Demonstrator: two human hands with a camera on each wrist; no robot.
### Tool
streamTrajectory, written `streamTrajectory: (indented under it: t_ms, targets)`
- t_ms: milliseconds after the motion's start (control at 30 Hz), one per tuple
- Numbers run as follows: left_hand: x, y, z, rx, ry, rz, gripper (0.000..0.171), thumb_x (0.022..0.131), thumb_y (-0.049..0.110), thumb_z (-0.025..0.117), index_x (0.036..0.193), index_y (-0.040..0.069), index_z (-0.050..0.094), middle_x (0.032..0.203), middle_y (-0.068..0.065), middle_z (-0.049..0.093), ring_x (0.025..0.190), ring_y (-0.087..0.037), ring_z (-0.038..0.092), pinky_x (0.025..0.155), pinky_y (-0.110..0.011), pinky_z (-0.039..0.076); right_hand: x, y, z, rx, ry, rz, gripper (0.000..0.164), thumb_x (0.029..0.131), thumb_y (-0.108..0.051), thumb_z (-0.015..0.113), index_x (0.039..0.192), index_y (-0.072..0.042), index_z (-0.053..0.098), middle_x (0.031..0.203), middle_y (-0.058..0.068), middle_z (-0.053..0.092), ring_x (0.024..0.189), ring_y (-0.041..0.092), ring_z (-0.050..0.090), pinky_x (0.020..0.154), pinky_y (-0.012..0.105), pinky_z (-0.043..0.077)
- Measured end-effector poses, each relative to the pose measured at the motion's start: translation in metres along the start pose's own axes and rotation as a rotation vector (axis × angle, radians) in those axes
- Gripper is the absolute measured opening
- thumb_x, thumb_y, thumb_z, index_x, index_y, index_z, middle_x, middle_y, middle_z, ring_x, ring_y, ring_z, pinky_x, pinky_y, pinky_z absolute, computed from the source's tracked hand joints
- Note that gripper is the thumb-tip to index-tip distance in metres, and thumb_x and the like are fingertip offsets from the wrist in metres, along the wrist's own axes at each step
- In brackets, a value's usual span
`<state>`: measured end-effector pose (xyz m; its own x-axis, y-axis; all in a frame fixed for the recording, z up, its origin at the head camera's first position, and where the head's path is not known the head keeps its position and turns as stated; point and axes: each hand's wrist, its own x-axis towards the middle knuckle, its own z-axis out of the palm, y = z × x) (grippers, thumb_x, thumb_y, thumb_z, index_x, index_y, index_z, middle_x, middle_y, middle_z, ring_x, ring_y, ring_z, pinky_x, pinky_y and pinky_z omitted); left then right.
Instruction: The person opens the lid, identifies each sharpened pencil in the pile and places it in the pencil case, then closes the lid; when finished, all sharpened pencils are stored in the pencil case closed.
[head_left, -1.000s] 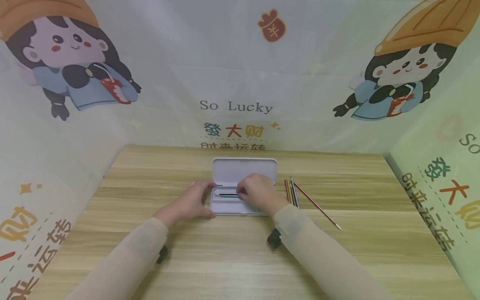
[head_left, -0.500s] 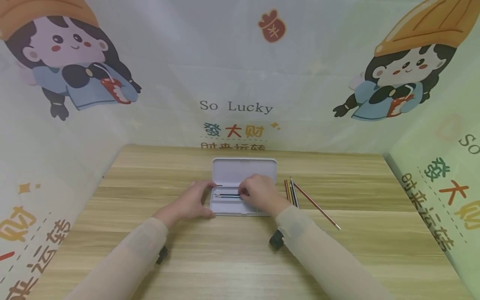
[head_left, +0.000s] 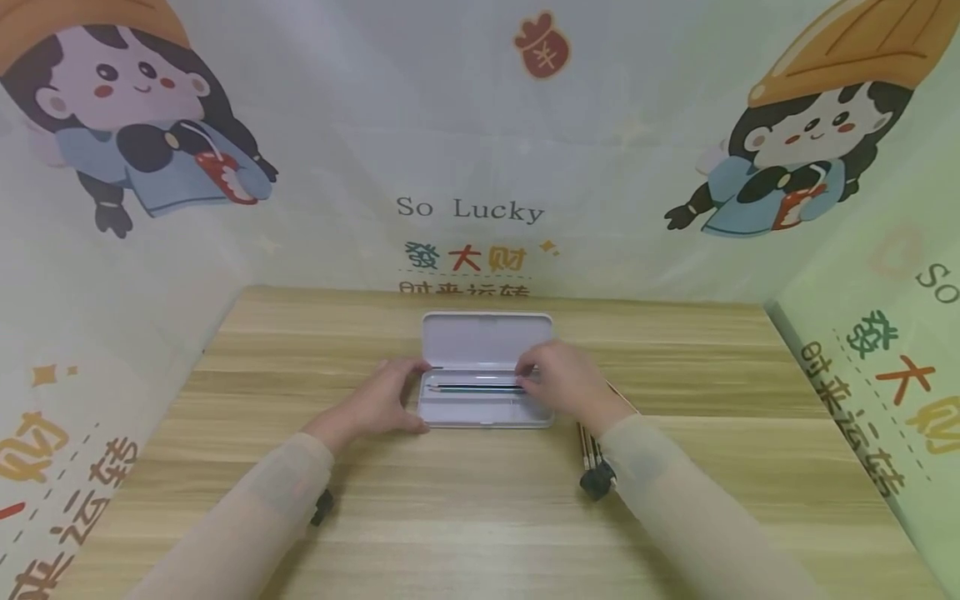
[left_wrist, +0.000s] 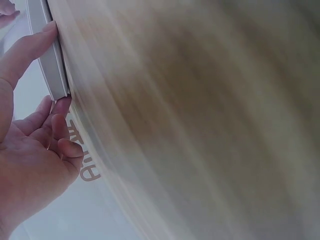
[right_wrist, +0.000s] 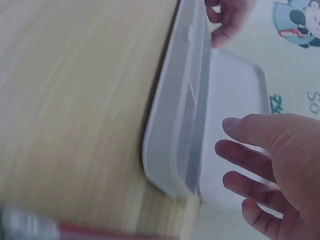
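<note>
A white pencil case point(head_left: 465, 413) lies with its lid point(head_left: 472, 340) raised at the back. Dark pencils point(head_left: 472, 387) rest lengthwise in its rear compartment, points to the left. My left hand point(head_left: 375, 402) grips the case's left end, thumb at the front edge and fingers round the back corner; the left wrist view shows the thumb point(left_wrist: 42, 42) on the rim. Over the right end of the case hovers my right hand point(head_left: 566, 379). Its fingers point(right_wrist: 250, 187) look relaxed and spread in the right wrist view, with nothing between them.
Several more pencils point(head_left: 587, 446) lie on the wooden table point(head_left: 450, 517) right of the case, partly behind my right wrist and its black camera point(head_left: 597, 481). One slanted pencil point(head_left: 622, 397) shows beyond the wrist. A printed cloth wall point(head_left: 330, 167) encloses the table.
My right hand has let go of the pencil in the case and moved right, uncovering more of the case's pencils. My left hand keeps its grip.
</note>
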<state>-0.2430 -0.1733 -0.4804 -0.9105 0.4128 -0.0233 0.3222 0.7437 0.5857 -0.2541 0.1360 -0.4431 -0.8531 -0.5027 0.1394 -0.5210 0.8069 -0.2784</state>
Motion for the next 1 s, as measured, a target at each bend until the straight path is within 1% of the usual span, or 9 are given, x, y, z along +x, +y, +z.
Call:
streamTrajectory:
  t_ms: [167,233,333,433,500,600,700,800,1000]
  targets:
    - [0.0,0.001,-0.001,0.004,-0.007,-0.011,0.092,0.066,0.02,0.095,0.145,0.0,0.051,0.15,-0.019,0.054,0.136,-0.036,0.047,0.12,-0.052,0.038,-0.009,0.018,-0.008,0.003,0.033,0.012,0.006,0.091,-0.022,0.077,0.093,-0.016,0.079,0.093,-0.003,0.078,0.092,0.021,0.071,0.083,0.041,0.059]
    - [0.0,0.002,-0.002,0.005,-0.008,-0.012,0.093,0.066,0.02,0.095,0.145,0.0,0.051,0.15,-0.019,0.054,0.136,-0.036,0.047,0.12,-0.052,0.038,-0.013,0.025,-0.01,-0.004,0.043,0.025,0.007,0.09,-0.023,0.077,0.093,-0.017,0.079,0.093,-0.003,0.077,0.09,0.02,0.07,0.08,0.04,0.059]
    - [0.0,0.003,-0.002,0.0,-0.009,-0.016,0.093,0.066,0.02,0.095,0.145,0.0,0.051,0.149,-0.02,0.054,0.134,-0.036,0.046,0.12,-0.053,0.038,-0.02,0.033,-0.015,-0.003,0.044,0.058,0.01,0.091,-0.022,0.076,0.096,-0.015,0.079,0.094,-0.001,0.078,0.091,0.021,0.071,0.082,0.042,0.06]
    - [-0.001,0.004,-0.002,-0.001,-0.01,-0.017,0.093,0.066,0.02,0.095,0.145,-0.001,0.051,0.149,-0.02,0.054,0.134,-0.036,0.046,0.12,-0.054,0.038,-0.026,0.043,-0.017,-0.03,0.051,0.087,0.011,0.091,-0.021,0.076,0.098,-0.013,0.079,0.095,0.0,0.078,0.091,0.022,0.071,0.081,0.042,0.06]
    - [-0.001,0.003,-0.002,-0.001,-0.008,-0.012,0.092,0.066,0.02,0.095,0.144,-0.001,0.051,0.148,-0.021,0.055,0.134,-0.037,0.046,0.119,-0.054,0.038,-0.03,0.048,-0.018,-0.047,0.054,0.108,0.011,0.091,-0.021,0.076,0.098,-0.013,0.079,0.091,0.0,0.077,0.086,0.021,0.07,0.075,0.039,0.059]
    - [0.0,0.003,-0.001,0.001,-0.003,-0.004,0.092,0.066,0.019,0.095,0.144,-0.002,0.051,0.148,-0.02,0.055,0.134,-0.037,0.047,0.119,-0.054,0.038,-0.035,0.055,-0.019,-0.059,0.047,0.144,0.01,0.09,-0.02,0.076,0.096,-0.013,0.079,0.086,0.0,0.076,0.077,0.017,0.066,0.064,0.033,0.055]
    - [0.0,0.002,-0.001,0.003,-0.003,-0.006,0.091,0.066,0.02,0.095,0.144,-0.001,0.051,0.148,-0.02,0.055,0.133,-0.036,0.046,0.119,-0.053,0.038,-0.04,0.06,-0.019,-0.068,0.017,0.189,0.01,0.09,-0.022,0.076,0.095,-0.013,0.079,0.086,0.0,0.075,0.073,0.015,0.064,0.06,0.028,0.051]
    - [-0.001,0.002,-0.001,0.005,-0.001,-0.003,0.091,0.066,0.02,0.095,0.144,-0.002,0.051,0.147,-0.02,0.056,0.133,-0.036,0.047,0.119,-0.054,0.038,-0.044,0.064,-0.017,-0.072,-0.02,0.227,0.012,0.09,-0.024,0.076,0.097,-0.013,0.078,0.088,0.001,0.076,0.074,0.014,0.065,0.061,0.028,0.053]
    - [-0.001,0.001,-0.001,-0.002,0.003,-0.002,0.094,0.065,0.02,0.095,0.144,-0.002,0.051,0.147,-0.021,0.056,0.132,-0.037,0.047,0.119,-0.054,0.038,-0.046,0.068,-0.016,-0.056,-0.063,0.259,0.013,0.09,-0.026,0.078,0.095,-0.014,0.077,0.09,0.001,0.076,0.08,0.017,0.068,0.071,0.036,0.059]
